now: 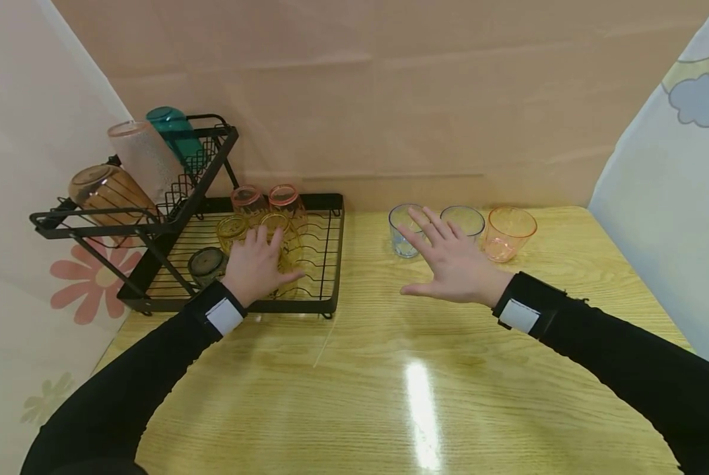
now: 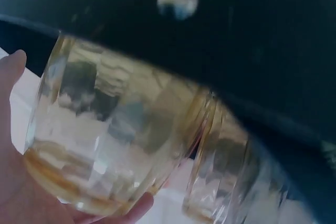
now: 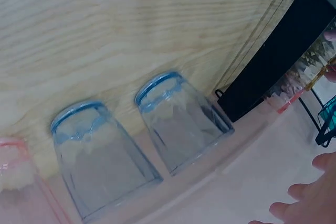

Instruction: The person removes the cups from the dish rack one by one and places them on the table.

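Note:
My left hand (image 1: pixel 255 265) reaches over the lower rack tier, fingers spread at a yellow glass (image 1: pixel 293 245) with its thumb out to the right. In the left wrist view, the thumb is beside that faceted glass and fingertips show near its amber-edged end. A second yellow glass (image 1: pixel 231 229) stands left of it, partly behind the fingers. My right hand (image 1: pixel 457 265) hovers with fingers spread, holding nothing, in front of two blue-rimmed glasses: the left one (image 3: pixel 181 124) and the right one (image 3: pixel 102 161). A pink-orange glass (image 1: pixel 509 239) stands to their right.
The black two-tier rack (image 1: pixel 295 306) stands at the left. Two pink-rimmed glasses (image 1: pixel 286 196) and a dark smoky glass (image 1: pixel 206 265) share its lower tier. Above lean a brown glass (image 1: pixel 107 191), a pale pink glass (image 1: pixel 143 155) and a teal glass (image 1: pixel 176 132). A cloth wall (image 1: pixel 366 99) closes the back.

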Tool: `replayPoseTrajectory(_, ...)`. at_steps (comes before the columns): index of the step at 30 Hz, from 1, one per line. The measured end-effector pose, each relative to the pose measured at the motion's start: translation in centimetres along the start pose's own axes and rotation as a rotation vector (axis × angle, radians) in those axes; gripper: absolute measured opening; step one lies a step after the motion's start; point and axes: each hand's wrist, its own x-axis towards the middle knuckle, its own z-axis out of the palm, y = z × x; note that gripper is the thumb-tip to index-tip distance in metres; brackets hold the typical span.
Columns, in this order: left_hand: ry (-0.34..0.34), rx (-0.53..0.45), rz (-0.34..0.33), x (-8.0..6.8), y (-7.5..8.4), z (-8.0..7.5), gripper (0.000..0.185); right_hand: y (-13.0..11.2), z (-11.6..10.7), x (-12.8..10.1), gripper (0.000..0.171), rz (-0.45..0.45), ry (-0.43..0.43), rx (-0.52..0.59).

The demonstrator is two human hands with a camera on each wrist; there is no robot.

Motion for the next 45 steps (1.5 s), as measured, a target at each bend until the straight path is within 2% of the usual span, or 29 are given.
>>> replayPoseTrajectory(5,0.033,-0.107,-0.016,-0.3,0.1,0.9,0.095,-0.9,0.7,0.3,0.102,-0.009,-0.025,0.028)
replayPoseTrajectory(10,0.023,-0.193,-0.037,-0.2,0.0,1.4,0.089,-2.1,1.7,1.0,0.102,-0.033,-0.047,0.052)
replayPoseTrajectory(16,-0.006,-0.229,-0.060,-0.1,0.0,1.7,0.086,-3.9,2.6,2.1,0.101,-0.065,-0.061,0.061)
replayPoseTrajectory(27,0.049,-0.236,-0.001,0.2,-0.5,2.0,0.068,-5.4,3.4,3.9,0.100,-0.068,-0.054,0.080)
replayPoseTrajectory(32,0.087,-0.260,0.024,0.2,-0.9,1.4,0.057,-5.9,3.5,4.3,0.099,-0.053,-0.046,0.097)
replayPoseTrajectory(36,0.116,-0.276,0.022,0.3,-0.9,0.0,0.054,-6.4,3.5,4.7,0.099,-0.042,-0.038,0.139)
replayPoseTrajectory(45,0.094,-0.312,-0.036,0.7,-1.3,-2.7,0.055,-7.9,4.0,6.4,0.098,-0.021,-0.045,0.215)
